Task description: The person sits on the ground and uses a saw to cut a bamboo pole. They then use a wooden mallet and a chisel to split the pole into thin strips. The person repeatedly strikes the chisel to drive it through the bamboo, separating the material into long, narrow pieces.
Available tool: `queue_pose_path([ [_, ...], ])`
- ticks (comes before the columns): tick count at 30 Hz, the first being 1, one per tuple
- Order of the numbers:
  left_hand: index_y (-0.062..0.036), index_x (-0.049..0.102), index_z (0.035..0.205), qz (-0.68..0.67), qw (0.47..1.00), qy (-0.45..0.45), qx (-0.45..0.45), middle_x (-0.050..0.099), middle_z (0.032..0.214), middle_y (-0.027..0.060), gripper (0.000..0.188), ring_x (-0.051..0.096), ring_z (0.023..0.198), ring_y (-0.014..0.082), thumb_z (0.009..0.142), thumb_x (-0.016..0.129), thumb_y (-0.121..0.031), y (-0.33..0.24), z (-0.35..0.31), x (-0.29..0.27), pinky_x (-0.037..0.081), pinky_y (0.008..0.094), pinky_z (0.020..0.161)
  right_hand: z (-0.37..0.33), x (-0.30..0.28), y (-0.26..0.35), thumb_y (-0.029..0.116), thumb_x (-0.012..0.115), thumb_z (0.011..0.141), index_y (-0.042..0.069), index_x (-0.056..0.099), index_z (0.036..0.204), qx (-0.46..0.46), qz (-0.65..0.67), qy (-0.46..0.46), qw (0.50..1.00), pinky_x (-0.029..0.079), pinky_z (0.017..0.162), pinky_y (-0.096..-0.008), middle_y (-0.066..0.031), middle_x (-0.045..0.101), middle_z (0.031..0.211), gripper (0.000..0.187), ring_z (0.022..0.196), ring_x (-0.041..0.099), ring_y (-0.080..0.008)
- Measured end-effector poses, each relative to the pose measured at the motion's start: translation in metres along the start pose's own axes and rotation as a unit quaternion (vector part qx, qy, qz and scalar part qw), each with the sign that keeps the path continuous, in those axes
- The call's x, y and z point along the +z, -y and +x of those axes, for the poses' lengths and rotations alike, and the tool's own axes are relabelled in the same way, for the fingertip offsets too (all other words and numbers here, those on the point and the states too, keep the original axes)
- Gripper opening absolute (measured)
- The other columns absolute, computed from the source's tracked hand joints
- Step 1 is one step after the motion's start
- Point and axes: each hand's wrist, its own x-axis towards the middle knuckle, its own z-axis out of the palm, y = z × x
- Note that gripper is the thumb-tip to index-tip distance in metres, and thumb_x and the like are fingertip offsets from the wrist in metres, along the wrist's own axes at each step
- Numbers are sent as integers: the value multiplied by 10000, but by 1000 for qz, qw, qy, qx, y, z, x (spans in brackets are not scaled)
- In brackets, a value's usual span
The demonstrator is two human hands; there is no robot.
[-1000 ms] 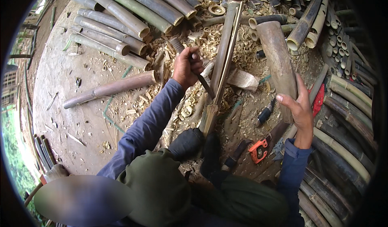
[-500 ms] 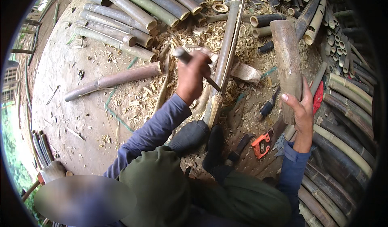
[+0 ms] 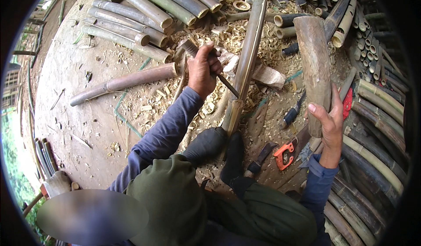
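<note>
My left hand [image 3: 202, 70] is closed round the dark handle of a chisel [image 3: 228, 86]. The chisel slants down to the right, its tip on a bamboo pole [image 3: 250, 49] with a slit along its length. Pale cut wood shows in the pole just below the tip. My two dark-covered feet [image 3: 206, 144] are at the pole's near end. Off to the right, my right hand [image 3: 326, 118] grips the narrow end of a thick wooden club [image 3: 312, 55], held upright and apart from the chisel.
Under the pole is a pale wood block [image 3: 268, 76] among wood shavings [image 3: 219, 33]. An orange-handled saw [image 3: 284, 156] and a knife [image 3: 262, 156] lie near my feet. One bamboo piece [image 3: 127, 81] rests at left. Bamboo lengths are stacked at the far left [image 3: 144, 9] and right [image 3: 377, 127].
My left hand has shifted slightly left, and the chisel handle has tipped with it. The pole appears turned a little, its slit looking narrower. The club has risen slightly.
</note>
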Motion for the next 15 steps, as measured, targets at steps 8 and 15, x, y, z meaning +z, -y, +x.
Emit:
queue_pose_path([
  [8, -79, 622, 804, 315, 926, 66, 196, 658, 709, 35, 378, 569, 533, 86, 929, 770, -404, 28, -33, 62, 469, 276, 452, 29, 3, 85, 206, 769, 771, -49, 452, 1428, -222, -72, -57, 971, 569, 796, -366, -166, 651, 1113, 773, 887, 670, -231],
  [15, -40, 677, 807, 329, 917, 104, 199, 664, 666, 51, 288, 597, 598, 100, 977, 721, -268, 40, -42, 71, 482, 313, 545, 50, 19, 81, 152, 771, 731, 29, 493, 1424, -129, -307, 154, 930, 503, 1025, -407, -181, 618, 1352, 757, 1200, 638, -333],
])
